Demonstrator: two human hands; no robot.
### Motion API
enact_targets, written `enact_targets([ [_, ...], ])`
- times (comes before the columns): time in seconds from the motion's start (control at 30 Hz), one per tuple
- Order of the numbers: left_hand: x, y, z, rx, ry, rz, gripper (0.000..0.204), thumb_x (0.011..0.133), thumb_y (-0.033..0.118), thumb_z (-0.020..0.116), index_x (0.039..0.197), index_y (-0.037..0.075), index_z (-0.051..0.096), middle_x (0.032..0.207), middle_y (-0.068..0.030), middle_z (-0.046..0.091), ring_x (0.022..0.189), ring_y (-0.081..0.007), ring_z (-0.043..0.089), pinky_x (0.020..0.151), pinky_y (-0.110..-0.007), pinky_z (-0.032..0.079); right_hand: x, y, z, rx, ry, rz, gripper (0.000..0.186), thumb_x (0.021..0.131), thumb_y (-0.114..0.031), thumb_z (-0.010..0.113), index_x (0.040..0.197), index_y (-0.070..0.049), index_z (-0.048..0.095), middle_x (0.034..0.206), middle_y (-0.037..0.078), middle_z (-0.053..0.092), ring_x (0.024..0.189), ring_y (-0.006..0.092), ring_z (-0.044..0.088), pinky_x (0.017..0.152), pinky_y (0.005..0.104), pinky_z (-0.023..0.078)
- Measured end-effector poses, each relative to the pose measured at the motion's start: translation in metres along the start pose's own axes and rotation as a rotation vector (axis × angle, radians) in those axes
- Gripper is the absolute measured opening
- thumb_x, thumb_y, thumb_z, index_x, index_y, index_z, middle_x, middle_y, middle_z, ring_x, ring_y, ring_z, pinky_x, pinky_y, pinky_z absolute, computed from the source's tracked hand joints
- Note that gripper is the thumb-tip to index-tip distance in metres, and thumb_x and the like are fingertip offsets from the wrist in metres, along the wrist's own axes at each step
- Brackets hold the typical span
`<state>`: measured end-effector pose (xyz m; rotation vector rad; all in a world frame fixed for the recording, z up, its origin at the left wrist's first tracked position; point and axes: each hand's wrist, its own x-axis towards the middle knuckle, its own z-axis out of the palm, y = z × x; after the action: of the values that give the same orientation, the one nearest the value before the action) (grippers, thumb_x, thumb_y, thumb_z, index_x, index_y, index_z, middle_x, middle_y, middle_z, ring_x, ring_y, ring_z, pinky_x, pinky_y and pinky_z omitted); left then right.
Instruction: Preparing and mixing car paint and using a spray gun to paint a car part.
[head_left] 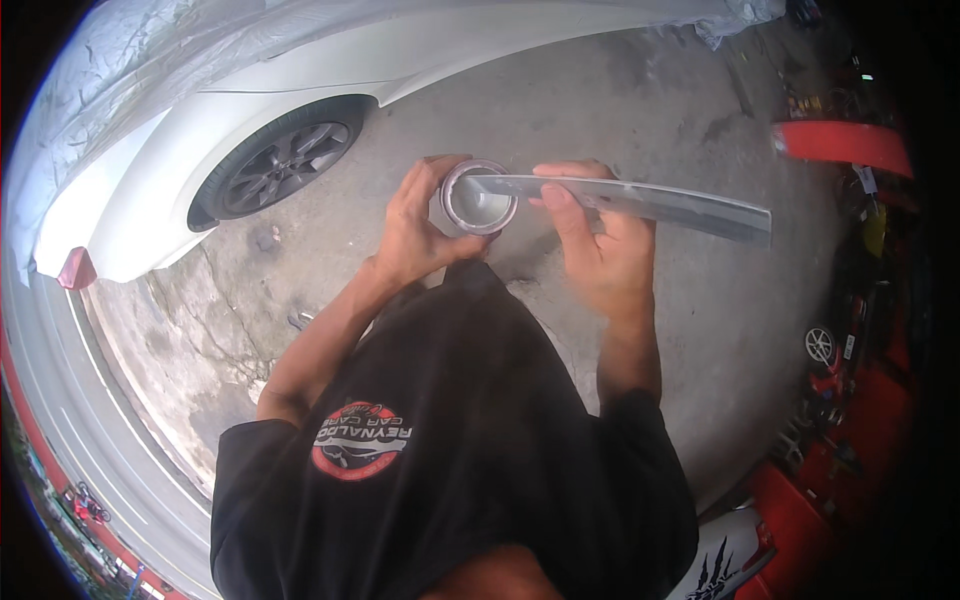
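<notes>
Near the middle of the frame, slightly above centre, a round open can (481, 230) is held in the left hand (418, 222), its grip curled around the can's side. Pale grey-white material (488, 212) is seen inside. A long, flat grey strip (690, 212) is pinched between thumb and fingers by the right hand's (606, 240) grip. The strip's left end is set at the can's mouth; whether the contents are touched cannot be told.
</notes>
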<state>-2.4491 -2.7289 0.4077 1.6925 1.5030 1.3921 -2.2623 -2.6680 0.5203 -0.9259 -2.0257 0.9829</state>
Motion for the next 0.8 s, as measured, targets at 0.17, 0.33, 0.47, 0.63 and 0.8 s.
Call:
enact_targets([
  [0.17, 0.035, 0.019, 0.06, -0.016, -0.059, 0.018, 0.071, 0.064, 0.014, 0.089, 0.124, -0.001, 0.056, 0.122, -0.0141, 0.064, 0.109, -0.0257, 0.065, 0.094, -0.037, 0.053, -0.016, 0.02, -0.086, 0.064, 0.24, 0.03, 0.017, 0.098, -0.011, 0.063, 0.105, 0.004, 0.068, 0.087, 0.009, 0.073, 0.073, 0.0145, 0.069, 0.063, 0.0247, 0.049],
  [0.33, 0.079, 0.035, 0.126, -0.041, -0.107, 0.119, 0.071, 0.064, 0.017, 0.09, 0.124, -0.001, 0.056, 0.12, -0.0141, 0.064, 0.108, -0.025, 0.065, 0.092, -0.037, 0.053, -0.029, 0.042, -0.162, 0.092, 0.472, 0.096, 0.022, 0.101, -0.015, 0.059, 0.105, 0.006, 0.065, 0.08, 0.014, 0.073, 0.076, 0.0146, 0.069, 0.069, 0.0235, 0.05],
  [0.47, 0.114, 0.048, 0.177, -0.163, -0.166, 0.054, 0.069, 0.061, 0.019, 0.091, 0.121, 0.003, 0.06, 0.118, -0.0122, 0.064, 0.109, -0.0279, 0.064, 0.093, -0.039, 0.052, -0.031, 0.06, -0.208, 0.149, 0.612, 0.052, 0.024, 0.101, -0.016, 0.059, 0.106, 0.007, 0.064, 0.08, 0.014, 0.074, 0.077, 0.0148, 0.068, 0.073, 0.0249, 0.05],
  [0.63, 0.165, 0.053, 0.241, -0.186, -0.249, 0.152, 0.07, 0.06, 0.018, 0.091, 0.122, 0.003, 0.06, 0.118, -0.0118, 0.064, 0.107, -0.0273, 0.064, 0.092, -0.038, 0.053, -0.036, 0.094, -0.26, 0.004, 0.69, 0.125, 0.029, 0.103, -0.018, 0.052, 0.11, 0.009, 0.061, 0.086, 0.021, 0.072, 0.083, 0.0245, 0.071, 0.084, 0.0338, 0.054],
  [0.8, 0.23, 0.052, 0.307, -0.194, -0.357, 0.233, 0.073, 0.061, 0.018, 0.091, 0.124, 0.0, 0.057, 0.122, -0.0148, 0.062, 0.108, -0.0276, 0.065, 0.094, -0.038, 0.053, -0.014, 0.137, -0.309, -0.04, 0.809, 0.144, 0.025, 0.102, -0.016, 0.056, 0.108, 0.007, 0.063, 0.084, 0.018, 0.073, 0.08, 0.0201, 0.07, 0.08, 0.0306, 0.052],
])
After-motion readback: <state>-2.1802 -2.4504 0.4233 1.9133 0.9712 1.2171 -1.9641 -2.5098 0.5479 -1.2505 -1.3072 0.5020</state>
